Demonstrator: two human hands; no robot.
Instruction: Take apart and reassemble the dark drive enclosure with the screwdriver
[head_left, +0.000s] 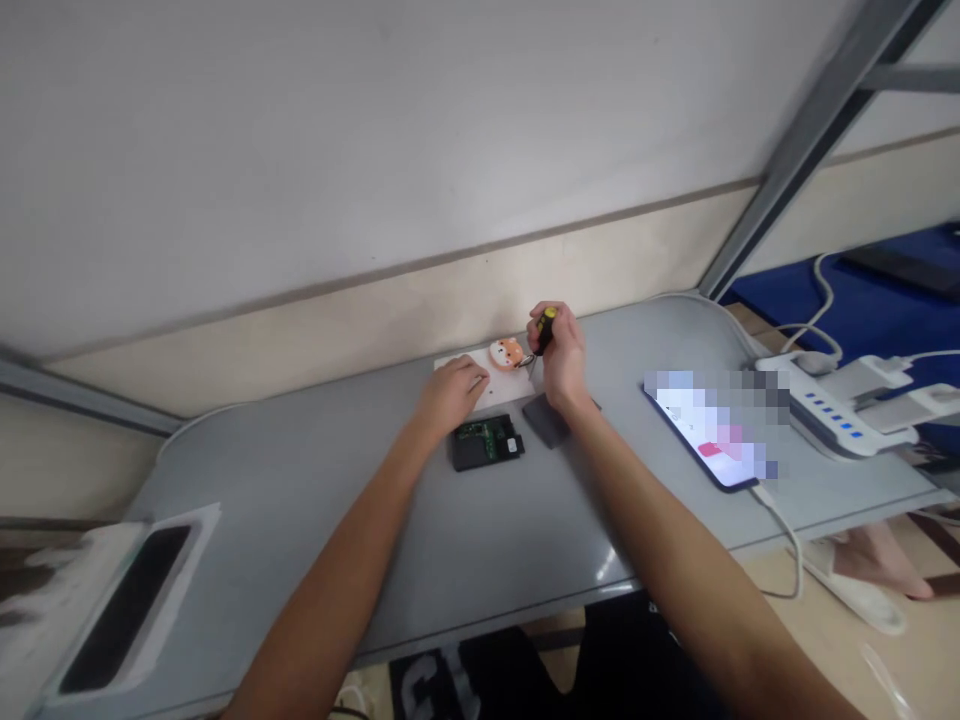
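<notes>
My right hand is wrapped round a screwdriver with a black and yellow handle; its tip is not plain to see. At the back of the desk, my left hand rests on a white sheet, thumb and forefinger drawn together; anything between them is too small to make out. A small dark speck lies beside those fingertips. Between the hands sits a round orange and white animal-faced trinket with a dark cord. Nearer me is a black case with an exposed green circuit board. A dark grey flat piece lies partly under my right wrist.
On the right, a lit phone is plugged into a cable, with a white power strip behind it. A dark flat slab lies on white material at the left. The wall borders the grey desk. A foot shows below right.
</notes>
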